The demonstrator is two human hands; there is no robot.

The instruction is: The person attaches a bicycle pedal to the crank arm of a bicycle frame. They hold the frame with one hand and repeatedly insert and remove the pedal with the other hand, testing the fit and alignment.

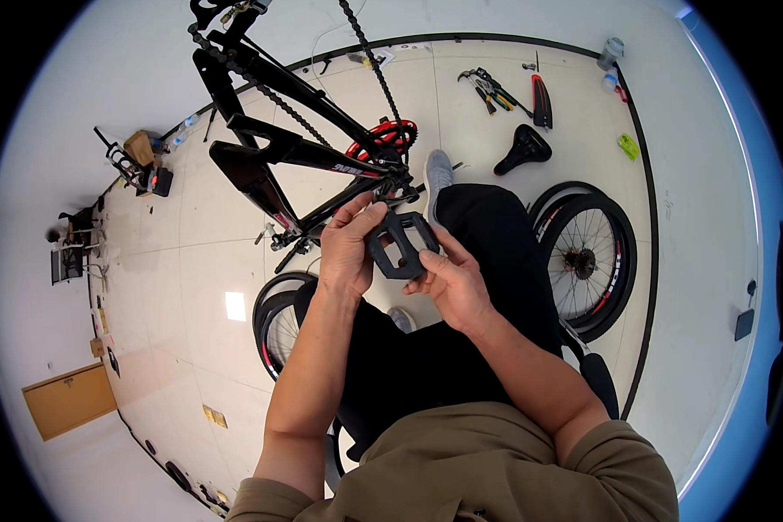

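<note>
A black bicycle pedal (386,252) is held between my two hands in front of my knees. My left hand (350,245) grips its left side near the top, thumb and fingers closed on the edge. My right hand (458,283) pinches the pedal's lower right side, with the thumb on its face. Just beyond the pedal stands a black bicycle frame (304,157), tilted. Its red and black chainring (376,139) and a hanging chain (370,52) lie close above my hands. The crank's far parts are partly hidden.
To the right, wheels with tyres (587,257) lie near a black saddle (524,150), a red and black fender (541,100) and hand tools (489,91). Another wheel (278,326) rests by my left knee. Bottles (611,54) stand along the wall.
</note>
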